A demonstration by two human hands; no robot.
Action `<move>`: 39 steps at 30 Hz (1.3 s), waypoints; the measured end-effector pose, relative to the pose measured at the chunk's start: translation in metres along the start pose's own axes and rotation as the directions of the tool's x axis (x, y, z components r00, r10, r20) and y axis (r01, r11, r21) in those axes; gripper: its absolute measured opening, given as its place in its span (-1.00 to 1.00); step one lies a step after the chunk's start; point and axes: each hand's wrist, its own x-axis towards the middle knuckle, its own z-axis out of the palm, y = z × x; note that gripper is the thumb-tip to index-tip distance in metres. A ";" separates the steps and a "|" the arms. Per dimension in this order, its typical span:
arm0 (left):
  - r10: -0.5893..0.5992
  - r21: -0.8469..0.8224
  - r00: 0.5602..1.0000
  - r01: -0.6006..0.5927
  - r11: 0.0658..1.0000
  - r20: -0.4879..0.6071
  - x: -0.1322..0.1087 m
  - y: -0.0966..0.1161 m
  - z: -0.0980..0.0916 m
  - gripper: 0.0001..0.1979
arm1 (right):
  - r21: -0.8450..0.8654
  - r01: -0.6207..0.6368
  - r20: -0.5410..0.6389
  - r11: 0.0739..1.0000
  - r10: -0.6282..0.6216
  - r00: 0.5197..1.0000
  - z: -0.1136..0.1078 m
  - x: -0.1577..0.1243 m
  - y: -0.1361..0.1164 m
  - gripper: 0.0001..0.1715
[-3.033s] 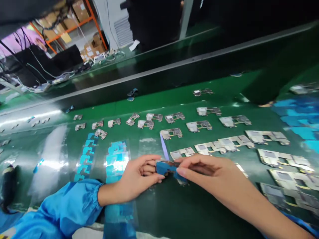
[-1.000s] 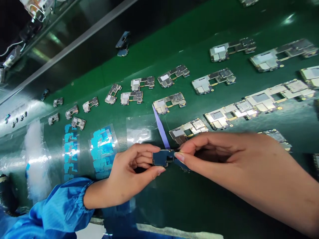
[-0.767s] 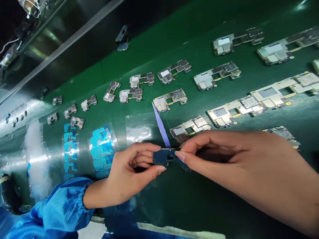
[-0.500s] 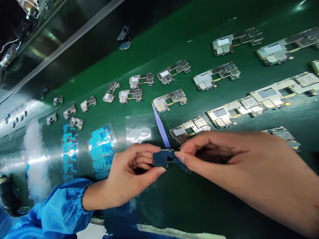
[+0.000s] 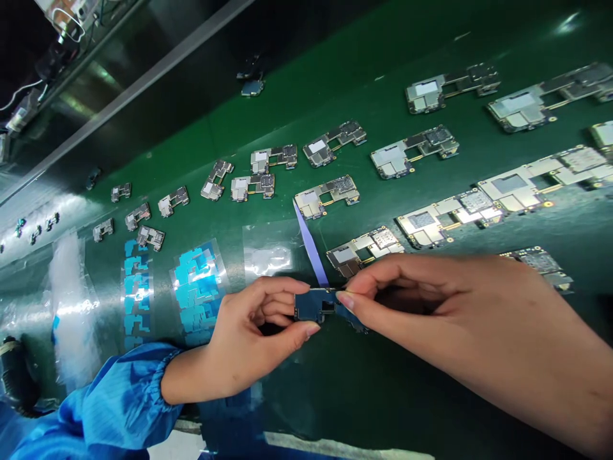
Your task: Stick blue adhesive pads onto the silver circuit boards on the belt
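Observation:
A small dark blue circuit board [image 5: 309, 305] is held up between both hands near the middle of the view. My left hand [image 5: 253, 342] pinches its left end between thumb and fingers. At the board's right part, the thumb and index finger of my right hand [image 5: 412, 294] are closed on it and cover some of it. Just behind the board lies a thin purple strip [image 5: 311, 249], probably tweezers or a tool; its pointed end touches a circuit board [image 5: 328, 196] on the green mat [image 5: 306, 409].
Rows of circuit boards [image 5: 414, 151] lie across the mat, with larger-looking ones at the right. Sheets of blue stickers [image 5: 197, 287] and a clear film [image 5: 268, 246] lie to the left. A black object [image 5: 16, 374] sits at the left edge. A metal rail [image 5: 143, 86] runs behind.
The view has shifted slightly, so the boards and sheets on the mat sit a little differently in the picture. Both hands keep the same hold on the board.

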 end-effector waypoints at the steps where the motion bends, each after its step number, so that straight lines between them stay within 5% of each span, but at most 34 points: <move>1: -0.003 -0.001 1.000 0.003 1.000 -0.003 0.000 0.000 0.000 -0.63 | -0.005 -0.008 0.005 1.000 0.008 1.000 -0.001 0.001 -0.002 -0.84; 30: -0.035 0.003 0.999 0.035 0.999 0.011 -0.002 -0.002 -0.001 -0.66 | -0.030 0.103 -0.067 0.994 -0.105 0.992 0.007 0.000 0.004 -0.84; 35: -0.101 -0.023 0.995 0.101 0.995 0.001 -0.001 -0.002 -0.001 -0.66 | -0.060 0.095 -0.052 0.994 -0.099 0.994 0.004 0.002 0.004 -0.84; 39: -0.164 -0.091 0.986 0.161 0.983 -0.015 0.001 -0.001 -0.001 -0.63 | 0.100 0.054 0.048 0.993 -0.059 0.997 -0.001 0.004 0.011 -0.79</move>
